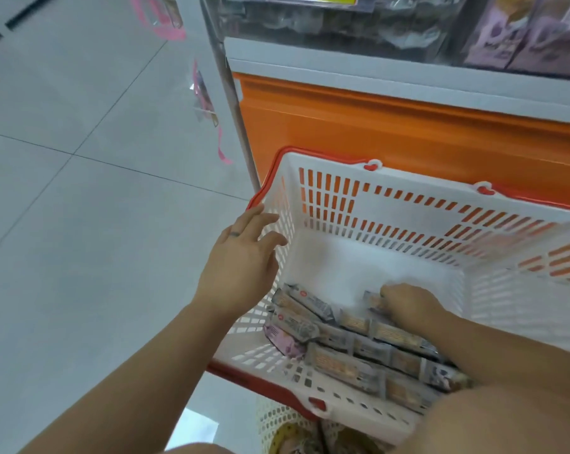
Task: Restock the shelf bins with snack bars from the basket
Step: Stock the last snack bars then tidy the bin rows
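1. Reaching into the basket (342, 204) with my right hand (408, 306), I have the fingers curled down on a single bar (372, 298) near the middle of the basket floor. They seem to pinch its end, but the fingertips are hidden under the hand.
2. My left hand (241, 260) is at the left edge of the basket, with fingers spread and nearly straight, holding nothing. One fingertip touches the red rim there.
3. The snack bars (359, 352) lie in a heap along the near edge of the basket, from the near left corner to under my right arm. The far half of the floor is bare.
4. I judge the task to be somewhere in the middle: many bars are left to move, and this one is not yet lifted. How full the shelf bins (326, 24) above are, I cannot tell, because they are blurred.
5. The bars are long, flat packets in a dark grey wrapper, with a pale brown part that shows like biscuit. One purple packet (282, 342) lies at the near left corner. The wrappers look smooth, maybe a little slippery.
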A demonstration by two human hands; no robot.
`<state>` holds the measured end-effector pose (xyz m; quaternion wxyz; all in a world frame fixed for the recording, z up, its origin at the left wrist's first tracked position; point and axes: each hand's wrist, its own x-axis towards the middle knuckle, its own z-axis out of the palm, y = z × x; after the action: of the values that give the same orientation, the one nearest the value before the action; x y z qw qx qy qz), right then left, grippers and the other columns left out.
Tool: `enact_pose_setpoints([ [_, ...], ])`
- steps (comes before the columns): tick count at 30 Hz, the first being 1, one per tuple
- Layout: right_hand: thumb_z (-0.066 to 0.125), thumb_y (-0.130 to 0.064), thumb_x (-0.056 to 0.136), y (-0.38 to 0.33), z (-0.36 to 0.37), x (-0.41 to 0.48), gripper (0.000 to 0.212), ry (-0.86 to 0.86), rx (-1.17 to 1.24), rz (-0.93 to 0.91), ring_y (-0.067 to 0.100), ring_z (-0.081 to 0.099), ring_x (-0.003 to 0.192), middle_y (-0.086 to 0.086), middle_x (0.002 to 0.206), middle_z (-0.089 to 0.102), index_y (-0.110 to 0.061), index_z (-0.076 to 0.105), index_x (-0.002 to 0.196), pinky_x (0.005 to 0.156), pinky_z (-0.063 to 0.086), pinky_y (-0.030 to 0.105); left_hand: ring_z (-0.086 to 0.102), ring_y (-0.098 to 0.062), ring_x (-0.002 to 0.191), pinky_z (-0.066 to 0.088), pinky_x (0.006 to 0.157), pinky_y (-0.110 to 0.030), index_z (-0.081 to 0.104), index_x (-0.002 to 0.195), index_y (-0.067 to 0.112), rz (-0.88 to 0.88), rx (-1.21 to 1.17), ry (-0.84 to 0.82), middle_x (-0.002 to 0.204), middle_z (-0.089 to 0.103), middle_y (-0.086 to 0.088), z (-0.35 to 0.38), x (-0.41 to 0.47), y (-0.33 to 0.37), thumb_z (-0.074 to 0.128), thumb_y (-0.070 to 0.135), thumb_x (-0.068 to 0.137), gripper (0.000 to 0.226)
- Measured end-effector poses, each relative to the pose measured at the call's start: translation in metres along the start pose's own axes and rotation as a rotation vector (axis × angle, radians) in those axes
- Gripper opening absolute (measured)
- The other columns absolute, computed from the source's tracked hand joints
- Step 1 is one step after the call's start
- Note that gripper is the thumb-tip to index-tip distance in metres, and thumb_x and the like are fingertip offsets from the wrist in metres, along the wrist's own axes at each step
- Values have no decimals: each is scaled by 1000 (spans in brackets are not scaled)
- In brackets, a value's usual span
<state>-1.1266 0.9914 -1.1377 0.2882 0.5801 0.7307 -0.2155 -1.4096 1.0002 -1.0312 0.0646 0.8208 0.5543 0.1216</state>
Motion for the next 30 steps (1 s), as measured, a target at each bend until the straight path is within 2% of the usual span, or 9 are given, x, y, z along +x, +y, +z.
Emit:
enact_pose_setpoints([
  [3,55,-21,90,4,-19,-3,12,100,362,-7,19,57,88,6,101,63,-12,58,98,70,42,28,47,-30,130,43,98,-54,71,96,17,-21,-27,-13,124,62,-7,-4,-1,0,64,6,77,23],
  [7,56,-18,94,-2,-76,-33,18,19,1057,-25,26,59,97,9,102,62,-14,62,111,89,46,38,38,-18,135,16,114,-55,67,108,28,-83,-177,-60,131,56,7,-32,11,15,58,10,89,27],
  [9,54,-17,95,-2,-100,-53,26,-90,1338,-53,29,60,97,19,113,62,-11,61,119,88,47,42,48,-13,125,26,113,-46,65,114,28,-11,-246,-141,128,58,9,-57,24,28,57,14,92,27],
  [12,51,-17,97,3,-133,-90,28,-192,1509,-128,24,65,96,13,117,66,-4,60,120,83,53,33,51,-10,118,35,94,-19,58,126,26,1,-290,-350,132,54,7,-102,43,56,54,20,95,31],
  [16,51,-16,95,7,-173,-145,23,-167,1573,-175,14,65,76,7,103,69,-3,67,106,68,56,26,45,-16,126,33,93,-21,43,140,23,-7,-291,-583,146,42,3,-147,60,92,57,30,93,49],
  [19,51,-17,95,10,-198,-179,21,-130,1512,-226,10,67,82,-2,96,73,-9,70,101,65,55,19,44,-18,127,34,97,-24,42,141,24,12,-288,-641,146,41,3,-166,62,117,60,33,91,54],
  [25,56,-12,91,23,-238,-223,24,29,1448,-266,23,66,81,20,102,68,0,65,109,72,56,28,60,-18,105,47,96,-38,61,120,28,-61,-654,-451,117,63,1,-182,58,137,70,33,85,36],
  [27,55,-12,92,25,-248,-232,19,120,1437,-294,19,68,77,15,96,70,-1,67,103,71,57,28,61,-19,107,48,97,-39,62,115,31,-136,-867,-344,114,65,1,-186,52,137,71,36,83,34],
  [30,58,-30,91,21,-262,-249,15,372,1069,-327,4,67,80,-9,92,73,-27,68,101,75,52,27,65,-18,104,49,92,-37,61,114,24,-213,-1116,-274,110,69,-2,-193,47,133,65,28,88,27],
])
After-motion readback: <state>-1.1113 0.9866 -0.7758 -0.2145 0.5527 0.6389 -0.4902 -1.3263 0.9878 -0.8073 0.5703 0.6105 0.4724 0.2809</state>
